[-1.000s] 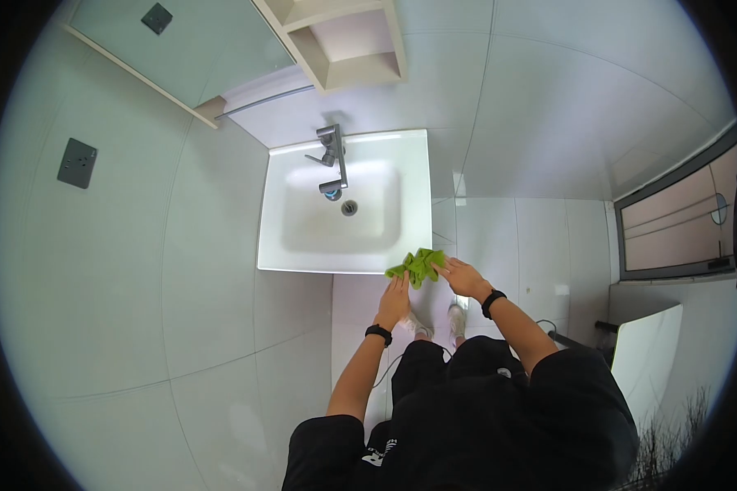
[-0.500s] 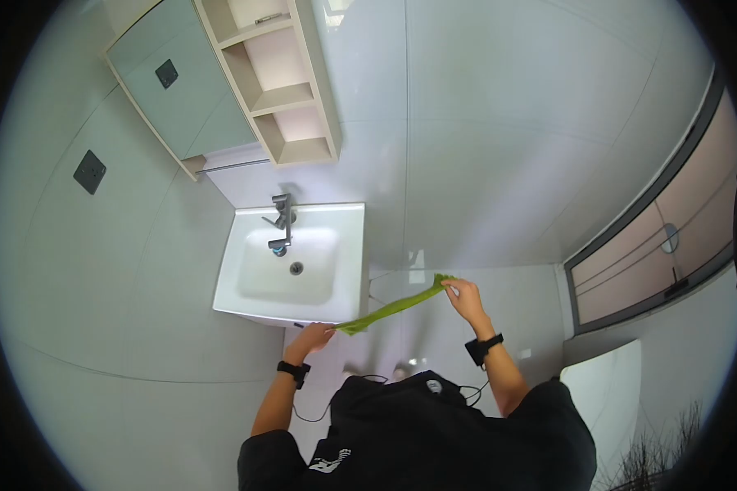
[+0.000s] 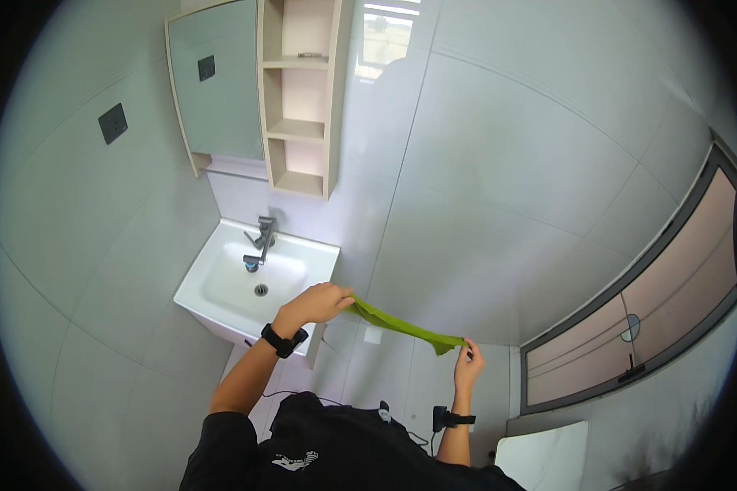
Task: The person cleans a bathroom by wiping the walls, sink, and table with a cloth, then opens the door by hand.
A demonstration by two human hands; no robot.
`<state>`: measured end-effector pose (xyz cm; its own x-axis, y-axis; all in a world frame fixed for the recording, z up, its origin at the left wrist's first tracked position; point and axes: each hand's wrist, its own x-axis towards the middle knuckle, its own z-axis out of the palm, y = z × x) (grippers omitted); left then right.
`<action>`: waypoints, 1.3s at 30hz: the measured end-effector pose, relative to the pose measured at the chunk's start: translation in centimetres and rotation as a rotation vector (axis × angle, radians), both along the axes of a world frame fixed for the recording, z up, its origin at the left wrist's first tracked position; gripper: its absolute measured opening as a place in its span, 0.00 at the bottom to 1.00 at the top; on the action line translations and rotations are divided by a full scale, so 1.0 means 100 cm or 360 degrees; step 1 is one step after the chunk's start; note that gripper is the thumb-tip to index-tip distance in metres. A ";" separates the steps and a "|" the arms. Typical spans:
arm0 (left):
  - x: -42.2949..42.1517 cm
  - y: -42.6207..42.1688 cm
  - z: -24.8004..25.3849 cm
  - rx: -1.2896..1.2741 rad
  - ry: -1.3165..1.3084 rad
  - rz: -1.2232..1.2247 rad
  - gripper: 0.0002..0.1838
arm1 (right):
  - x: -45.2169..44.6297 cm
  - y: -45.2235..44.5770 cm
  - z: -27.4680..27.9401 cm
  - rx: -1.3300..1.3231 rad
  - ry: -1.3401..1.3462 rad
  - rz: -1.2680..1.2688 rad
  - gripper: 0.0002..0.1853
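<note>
A green cloth point(image 3: 401, 326) is stretched between my two hands, sloping down to the right. My left hand point(image 3: 319, 303) grips its upper left end, just over the right front part of the white sink point(image 3: 213, 288). Its lower right end is pinched in my right hand point(image 3: 468, 364), out to the right of the sink and in front of the wall. A dark faucet point(image 3: 262, 241) stands at the back of the basin. Both wrists wear black bands.
Above the sink hang a mirror cabinet point(image 3: 217, 90) and open shelves point(image 3: 296, 131). A dark-framed window point(image 3: 630, 319) is on the right, with a white panel point(image 3: 542, 458) below it. A socket point(image 3: 113, 123) is on the left wall.
The cloth was bunched up, then was pulled out long between my hands. Its left end has since risen and its right end dropped. The view has tilted up and turned toward the right wall.
</note>
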<state>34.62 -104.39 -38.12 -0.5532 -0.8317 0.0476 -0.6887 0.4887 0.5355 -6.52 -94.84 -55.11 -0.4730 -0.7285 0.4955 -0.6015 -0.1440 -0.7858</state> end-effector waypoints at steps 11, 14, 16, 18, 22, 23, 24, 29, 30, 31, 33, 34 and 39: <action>-0.055 -0.018 0.054 -0.0626 0.0467 0.0049 0.22 | -0.041 -0.047 0.103 -0.0318 -0.0755 0.0271 0.08; -0.068 -0.030 0.066 -0.0784 0.0619 0.0136 0.21 | -0.055 -0.077 0.138 -0.0474 -0.0601 0.0292 0.08; -0.076 -0.038 0.072 -0.0965 0.0733 0.0184 0.21 | -0.066 -0.098 0.164 -0.0535 -0.0503 0.0316 0.10; -0.084 -0.047 0.081 -0.1207 0.0833 0.0213 0.20 | -0.069 -0.122 0.188 -0.0681 -0.0378 0.0260 0.11; -0.093 -0.064 0.100 -0.1540 0.0924 0.0315 0.17 | -0.068 -0.154 0.230 -0.0792 -0.0305 0.0395 0.13; -0.095 -0.070 0.103 -0.1580 0.0962 0.0363 0.16 | -0.071 -0.161 0.238 -0.0797 -0.0269 0.0431 0.13; -0.096 -0.077 0.105 -0.1619 0.1001 0.0408 0.15 | -0.073 -0.168 0.246 -0.0802 -0.0233 0.0464 0.13; -0.117 -0.107 0.093 -0.1064 0.1277 0.0644 0.09 | -0.090 -0.200 0.277 -0.0701 -0.0100 0.0515 0.14; -0.123 -0.112 0.091 -0.0949 0.1354 0.0671 0.08 | -0.090 -0.206 0.280 -0.0714 -0.0070 0.0509 0.14; -0.129 -0.117 0.089 -0.0926 0.1461 0.0647 0.07 | -0.090 -0.208 0.282 -0.0722 -0.0042 0.0499 0.14; -0.144 -0.128 0.081 -0.0872 0.1678 0.0603 0.06 | -0.095 -0.218 0.277 -0.0707 0.0011 0.0528 0.16; -0.150 -0.136 0.078 -0.0929 0.1677 0.0594 0.06 | -0.097 -0.223 0.273 -0.0723 0.0046 0.0512 0.16; -0.172 -0.175 0.094 -0.1253 0.1686 0.0588 0.10 | -0.089 -0.248 0.284 -0.0854 0.0170 0.0433 0.20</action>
<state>17.43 -121.89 -28.73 0.2895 -0.4780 0.8292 -0.2831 0.7848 0.5513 -15.39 -119.64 -26.68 -0.2327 -0.4520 0.8612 -0.5590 -0.6625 -0.4987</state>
